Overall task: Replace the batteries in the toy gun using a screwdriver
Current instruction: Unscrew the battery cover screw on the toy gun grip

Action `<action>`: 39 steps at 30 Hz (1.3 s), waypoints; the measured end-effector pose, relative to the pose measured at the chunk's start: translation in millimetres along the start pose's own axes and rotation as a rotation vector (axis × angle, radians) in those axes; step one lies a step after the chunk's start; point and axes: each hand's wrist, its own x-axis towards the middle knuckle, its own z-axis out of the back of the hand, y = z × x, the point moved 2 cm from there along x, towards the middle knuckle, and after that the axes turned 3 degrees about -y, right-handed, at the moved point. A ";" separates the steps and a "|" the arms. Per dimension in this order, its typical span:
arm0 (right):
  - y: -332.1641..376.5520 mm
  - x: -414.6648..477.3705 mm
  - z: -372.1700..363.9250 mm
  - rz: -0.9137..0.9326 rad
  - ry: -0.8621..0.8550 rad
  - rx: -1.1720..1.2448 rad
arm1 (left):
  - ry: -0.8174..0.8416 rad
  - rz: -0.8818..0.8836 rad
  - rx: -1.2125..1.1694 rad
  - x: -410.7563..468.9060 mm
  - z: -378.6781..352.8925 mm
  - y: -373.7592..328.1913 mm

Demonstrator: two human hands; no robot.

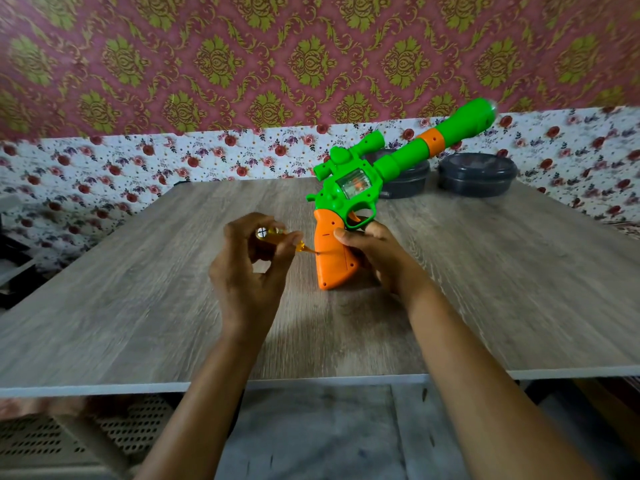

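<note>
Two bare hands meet over a wood-grain table [138,306], with the toy gun [353,188] upright between them. The left hand [249,275] has its fingers curled round the amber, see-through handle of a screwdriver [277,237], which it holds level. The tool's tip points away from that hand toward the right hand and touches a small hole in the side of the gun's orange grip [332,268].

The right hand [377,251] wraps the grip from its far side, just under the trigger guard, with the thumb [343,234] pressed flat on the side of the grip that faces the left hand. The butt of the grip rests on the table just below and between the two hands. The green body with its scope rises above the right hand, and the long green barrel with an orange band slants up and away beyond that hand.

Beyond the right hand, near the table's far edge, two dark round containers [476,174] sit side by side, the nearer one partly hidden behind the gun's barrel.
</note>
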 end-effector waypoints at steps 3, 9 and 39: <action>0.0 0.0 0.1 0.000 -0.002 -0.003 | -0.007 -0.021 -0.016 -0.2 0.9 0.0; -0.3 0.0 0.1 0.009 0.006 0.011 | 0.011 -0.022 -0.040 -2.1 0.2 1.9; -2.7 2.5 2.1 0.027 0.027 0.015 | -0.028 -0.027 0.033 -0.2 1.7 4.0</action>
